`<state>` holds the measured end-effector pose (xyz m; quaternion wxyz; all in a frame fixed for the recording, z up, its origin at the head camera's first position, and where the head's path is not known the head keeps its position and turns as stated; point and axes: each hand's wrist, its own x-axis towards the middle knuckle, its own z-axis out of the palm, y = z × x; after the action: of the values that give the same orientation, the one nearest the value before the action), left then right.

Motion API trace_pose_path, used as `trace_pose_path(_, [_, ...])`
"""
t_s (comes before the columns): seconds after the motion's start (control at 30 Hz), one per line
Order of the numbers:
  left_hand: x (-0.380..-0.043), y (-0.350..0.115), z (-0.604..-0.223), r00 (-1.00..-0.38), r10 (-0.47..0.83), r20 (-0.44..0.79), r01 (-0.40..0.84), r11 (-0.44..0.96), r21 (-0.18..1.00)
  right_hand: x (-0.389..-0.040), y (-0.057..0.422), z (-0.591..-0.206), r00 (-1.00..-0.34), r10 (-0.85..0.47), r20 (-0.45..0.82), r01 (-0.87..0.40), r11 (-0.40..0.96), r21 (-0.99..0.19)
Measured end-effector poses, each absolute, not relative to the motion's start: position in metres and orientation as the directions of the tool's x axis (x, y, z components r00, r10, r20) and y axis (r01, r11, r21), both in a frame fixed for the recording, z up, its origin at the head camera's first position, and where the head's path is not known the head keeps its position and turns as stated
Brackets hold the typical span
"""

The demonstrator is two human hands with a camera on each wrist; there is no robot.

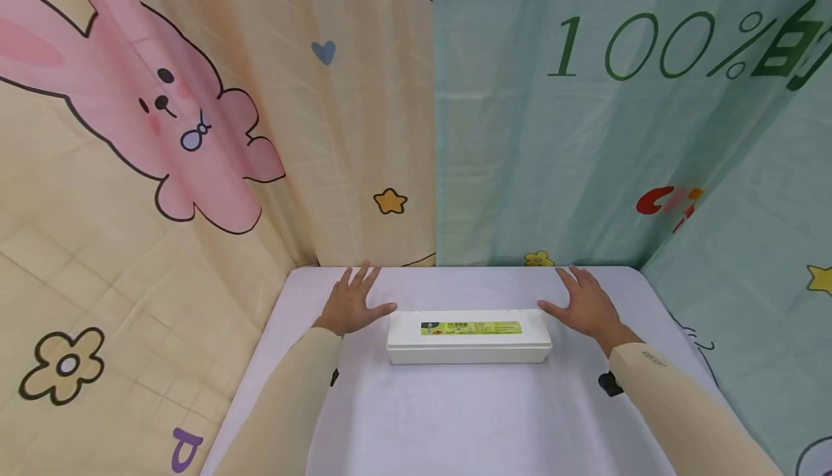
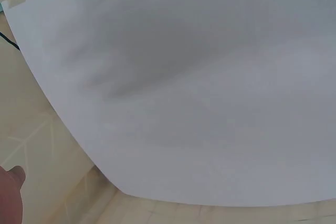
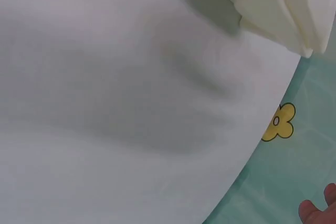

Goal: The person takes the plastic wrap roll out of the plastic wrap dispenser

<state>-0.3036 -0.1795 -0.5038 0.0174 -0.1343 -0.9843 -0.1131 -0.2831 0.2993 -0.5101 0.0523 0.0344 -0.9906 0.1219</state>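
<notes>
A long white lidded box [image 1: 468, 355] with a yellow-green label [image 1: 471, 328] lies crosswise on the white table. Off its left end is my left hand [image 1: 351, 306], fingers spread and pointing away, thumb reaching toward the box's corner. My right hand [image 1: 585, 306] mirrors it beyond the right end, its fingers also straight. Whether either thumb touches the box cannot be told. In the right wrist view, one end of the box [image 3: 262, 3] shows at the top right and fingertips [image 3: 308, 211] at the bottom right. A fingertip [image 2: 16, 176] appears at the left wrist view's lower left.
The white table [image 1: 429, 418] has rounded far corners. Printed curtains surround it: a cream one [image 1: 351, 122] with a pink rabbit on the left, and a green one [image 1: 494, 136] on the right. A dark strap piece [image 1: 609, 384] shows under the right wrist.
</notes>
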Motion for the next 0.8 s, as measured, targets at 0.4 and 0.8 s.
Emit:
trace_pose_path(0.4, [-0.298,-0.176,-0.518,-0.957,0.282,0.067,0.289,0.906,0.309,-0.271,0.269,-0.53,-0.987,-0.114,0.114,-0.147,0.927,-0.345])
trace_pose_path(0.8, [-0.295,-0.168,-0.523,-0.96,0.271,0.068,0.275,0.878,0.393,-0.266,0.249,-0.539,-0.985,-0.119,0.123,-0.158,0.908,-0.388])
